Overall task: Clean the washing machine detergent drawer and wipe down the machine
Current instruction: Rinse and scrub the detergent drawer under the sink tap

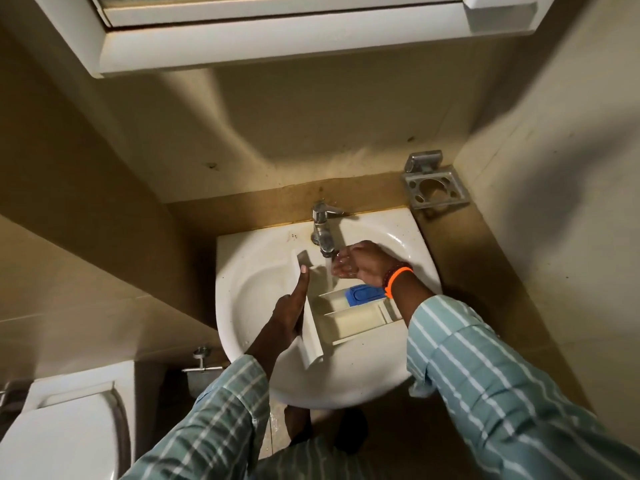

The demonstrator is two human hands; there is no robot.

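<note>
The white detergent drawer [353,318] lies inside the white sink [249,296], its front panel toward the left. A blue insert [363,293] sits in its far compartment. My left hand [289,313] grips the drawer's front panel, thumb stretched up along it. Water runs from the metal tap [323,233] down into the drawer. My right hand [360,263] is cupped under the stream beside the spout, wet, fingers apart, holding nothing. An orange band circles that wrist.
A metal holder [436,188] is fixed on the wall at the right of the sink. A toilet [65,434] stands at the lower left, with a pipe valve [202,360] beside it. A white cabinet [277,36] hangs overhead. Walls close in on both sides.
</note>
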